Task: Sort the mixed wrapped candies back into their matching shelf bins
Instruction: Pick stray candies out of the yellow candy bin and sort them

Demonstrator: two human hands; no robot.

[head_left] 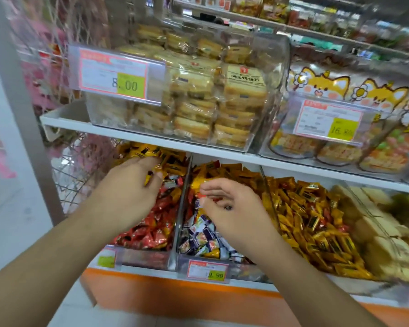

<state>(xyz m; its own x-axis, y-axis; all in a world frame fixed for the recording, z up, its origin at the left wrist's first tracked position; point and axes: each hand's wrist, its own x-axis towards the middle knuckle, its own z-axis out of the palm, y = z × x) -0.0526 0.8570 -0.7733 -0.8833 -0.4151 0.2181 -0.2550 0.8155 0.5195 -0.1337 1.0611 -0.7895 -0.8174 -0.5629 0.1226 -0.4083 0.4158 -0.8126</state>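
Overhead, a white shelf (151, 135) tops clear candy bins (180, 232).

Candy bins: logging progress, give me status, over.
Left hand pinches a yellow candy over the left bin. Right hand holds a red candy over the middle bin. Nothing in the way.

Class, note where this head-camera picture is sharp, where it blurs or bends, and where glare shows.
Head view: the hands and the 8.00 price tag read sharpest; the top-right shelves smear with blur; the shelf edge slants from wide-angle distortion; glare streaks the clear biscuit bin.
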